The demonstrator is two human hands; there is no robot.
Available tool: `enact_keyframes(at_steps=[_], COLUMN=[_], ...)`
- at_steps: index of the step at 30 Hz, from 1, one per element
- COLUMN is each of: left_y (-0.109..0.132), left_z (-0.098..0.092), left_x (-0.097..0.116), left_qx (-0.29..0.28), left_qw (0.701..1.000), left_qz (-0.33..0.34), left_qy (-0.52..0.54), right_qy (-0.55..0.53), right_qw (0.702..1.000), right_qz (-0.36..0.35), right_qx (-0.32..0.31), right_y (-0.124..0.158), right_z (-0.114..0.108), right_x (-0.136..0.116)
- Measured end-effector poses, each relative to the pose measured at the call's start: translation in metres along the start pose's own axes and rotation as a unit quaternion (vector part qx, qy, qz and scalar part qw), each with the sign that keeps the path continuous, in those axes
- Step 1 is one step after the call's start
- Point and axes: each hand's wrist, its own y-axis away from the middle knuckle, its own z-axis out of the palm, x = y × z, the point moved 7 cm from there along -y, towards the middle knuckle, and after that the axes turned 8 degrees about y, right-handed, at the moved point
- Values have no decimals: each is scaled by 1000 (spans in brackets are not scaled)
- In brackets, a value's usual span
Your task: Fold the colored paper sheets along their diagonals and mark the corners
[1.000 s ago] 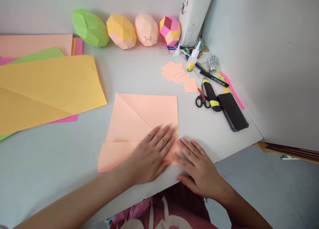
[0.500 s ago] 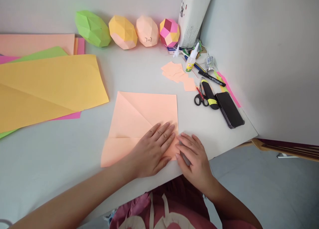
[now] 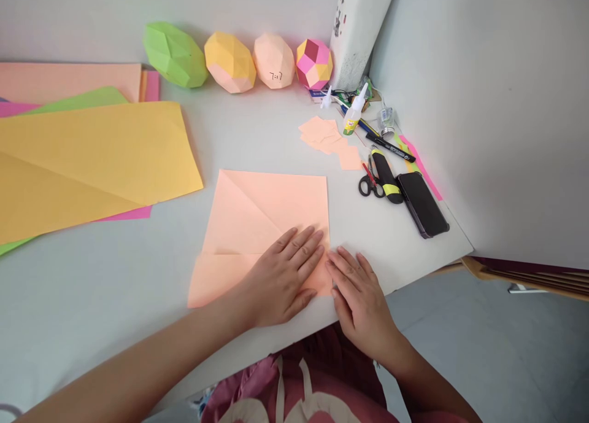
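Note:
A peach sheet of paper [image 3: 257,208] lies in front of me with a diagonal crease and a crosswise crease. Its lower left part is slightly raised from the table. My left hand [image 3: 288,275] rests flat on the lower right part of the sheet, fingers stretched out, covering some of it. At the sheet's right edge is my right hand [image 3: 359,297]; its extended fingertips touch the edge near my left fingers. I see nothing held in either hand.
Behind stand paper polyhedra, green [image 3: 175,56], yellow and multicoloured. Large yellow paper [image 3: 92,165] covers other sheets at left. At right lie peach scraps [image 3: 322,134], glue bottle [image 3: 353,113], scissors [image 3: 370,180], cutter [image 3: 386,176], marker [image 3: 391,147] and phone [image 3: 422,203]. The table edge [image 3: 317,332] is near me.
My right hand has flattened and its fingers have drawn closer together beside the sheet's right edge. My left hand stays in place on the paper. The view has shifted slightly.

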Motion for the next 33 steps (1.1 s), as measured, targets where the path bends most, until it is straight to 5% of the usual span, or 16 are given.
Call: enact_keyframes(at_steps=[16,33], left_y=[0,1], left_z=[1,0], left_x=[-1,-2], left_qx=[-4,-7], left_qw=[1000,1000], left_qz=[-4,-4], left_qy=[-8,-10], right_qy=[-38,-15], right_qw=[996,997], right_qz=[-9,-52], right_qx=[82,63], right_y=[-1,3], right_z=[-4,-1], right_x=[5,3])
